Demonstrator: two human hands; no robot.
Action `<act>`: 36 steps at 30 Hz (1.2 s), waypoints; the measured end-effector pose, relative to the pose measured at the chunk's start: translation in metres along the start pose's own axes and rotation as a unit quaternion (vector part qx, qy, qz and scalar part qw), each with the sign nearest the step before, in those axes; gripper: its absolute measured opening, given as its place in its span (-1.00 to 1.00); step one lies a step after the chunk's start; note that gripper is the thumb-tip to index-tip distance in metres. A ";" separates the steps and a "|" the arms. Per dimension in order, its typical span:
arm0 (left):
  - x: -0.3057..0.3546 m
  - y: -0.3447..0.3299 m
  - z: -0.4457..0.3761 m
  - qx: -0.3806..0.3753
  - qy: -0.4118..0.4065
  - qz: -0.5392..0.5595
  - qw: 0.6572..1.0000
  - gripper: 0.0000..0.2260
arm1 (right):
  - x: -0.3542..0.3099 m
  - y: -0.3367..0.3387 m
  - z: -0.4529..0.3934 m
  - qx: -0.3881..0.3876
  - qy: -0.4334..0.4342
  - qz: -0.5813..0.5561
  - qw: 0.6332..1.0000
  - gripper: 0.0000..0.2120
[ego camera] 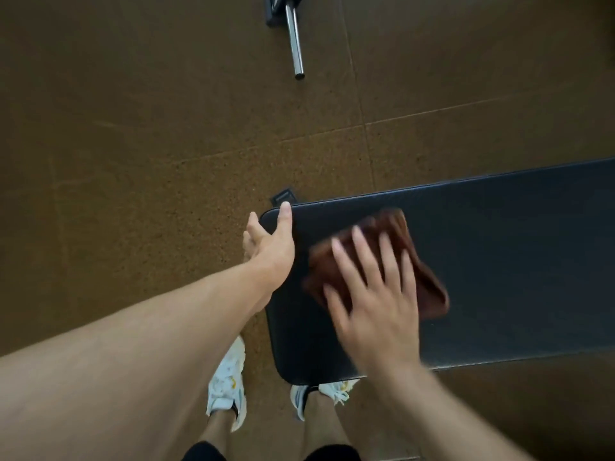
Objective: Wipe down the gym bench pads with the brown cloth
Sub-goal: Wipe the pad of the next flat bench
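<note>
- Your right hand (376, 294) lies flat on the brown cloth (382, 261), fingers straight and spread, pressing it against the bench pad (499, 261); both hand and cloth are blurred.
- The cloth is bunched into a rough rectangle on the near-left part of the pad, close to its rounded end, and it shows past your fingertips and to their right.
- Your left hand (269, 241) grips the pad's left end at the far corner: the thumb lies on top along the edge, and the fingers curl down over the side.
- The pad is dark and smooth and runs off to the right of the view.
- Your white shoes (228, 384) stand on the brown speckled floor (149, 144) just beside the pad's near-left corner.
- A chrome bar (294, 41) lies on the floor, well apart from the bench.
</note>
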State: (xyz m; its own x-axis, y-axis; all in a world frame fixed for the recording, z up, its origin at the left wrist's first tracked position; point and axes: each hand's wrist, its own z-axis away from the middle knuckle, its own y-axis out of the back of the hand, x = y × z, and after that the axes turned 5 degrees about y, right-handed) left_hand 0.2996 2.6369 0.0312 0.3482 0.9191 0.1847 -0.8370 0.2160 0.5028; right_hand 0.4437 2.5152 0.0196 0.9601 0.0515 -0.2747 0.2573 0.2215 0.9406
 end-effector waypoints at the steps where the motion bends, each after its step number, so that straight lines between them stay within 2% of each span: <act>1: -0.001 -0.002 0.000 0.006 0.000 -0.005 1.000 -0.24 | 0.004 -0.002 0.040 -0.008 -0.005 0.003 1.000 -0.40; 4: -0.003 -0.007 -0.003 0.029 -0.003 -0.030 0.999 -0.20 | 0.025 -0.003 0.083 -0.039 0.041 0.012 0.998 -0.39; 6: -0.004 -0.007 -0.003 0.030 -0.006 -0.039 0.999 -0.19 | 0.036 0.002 0.044 -0.046 0.053 0.020 0.997 -0.40; 7: -0.005 -0.007 -0.003 0.031 -0.010 -0.041 0.999 -0.19 | 0.037 0.007 0.011 -0.026 0.047 0.021 0.998 -0.42; 10: -0.005 -0.007 -0.006 0.039 -0.015 -0.042 0.998 -0.19 | 0.031 0.016 -0.085 0.001 -0.005 0.019 1.000 -0.41; 12: -0.006 -0.006 -0.006 0.028 -0.018 -0.038 0.999 -0.19 | 0.031 0.020 -0.100 -0.003 -0.013 0.034 0.999 -0.40; 14: -0.008 -0.004 -0.007 0.008 -0.025 -0.028 0.999 -0.19 | 0.037 0.016 -0.064 0.002 -0.017 0.028 0.999 -0.40; 17: -0.011 -0.001 -0.007 -0.021 -0.042 0.002 0.999 -0.22 | 0.043 0.007 0.043 -0.015 -0.031 0.029 0.999 -0.38; 20: -0.020 0.009 -0.006 -0.084 -0.081 0.088 0.989 -0.19 | 0.051 0.007 0.085 -0.065 0.036 0.059 0.995 -0.37; 23: -0.055 0.023 -0.007 -0.135 -0.100 0.208 0.964 -0.04 | 0.050 0.017 0.020 -0.053 0.070 0.063 0.994 -0.40; 26: -0.122 0.021 0.007 -0.088 -0.081 0.195 0.973 -0.28 | 0.008 0.016 -0.069 0.002 -0.017 0.007 1.000 -0.43; 28: -0.166 0.023 0.017 -0.062 -0.057 0.167 0.982 -0.34 | -0.036 0.006 -0.098 0.018 -0.056 -0.031 0.998 -0.45; 29: -0.184 0.026 0.020 -0.054 -0.045 0.158 0.985 -0.35 | -0.057 0.002 -0.096 0.016 -0.040 -0.045 0.998 -0.46; 31: -0.207 0.039 0.026 -0.043 -0.040 0.147 0.987 -0.36 | -0.078 -0.007 -0.063 0.002 0.050 -0.035 0.998 -0.46; 34: -0.214 0.058 0.046 -0.029 -0.070 0.108 0.991 -0.39 | -0.065 -0.018 0.030 -0.038 0.201 0.020 0.979 -0.49; 35: -0.214 0.062 0.055 -0.032 -0.084 0.102 0.991 -0.39 | -0.052 -0.019 0.061 -0.054 0.208 0.024 0.976 -0.49; 36: -0.213 0.064 0.065 -0.037 -0.104 0.099 0.989 -0.38 | -0.037 -0.018 0.087 -0.060 0.178 0.022 0.982 -0.49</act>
State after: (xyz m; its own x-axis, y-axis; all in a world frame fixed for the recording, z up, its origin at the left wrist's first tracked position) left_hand 0.1994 2.4340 0.0786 0.2468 0.8599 0.4468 -0.9233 0.0688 0.3778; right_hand 0.4129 2.4250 0.0307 0.8655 0.3962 -0.3066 0.1810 0.3233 0.9288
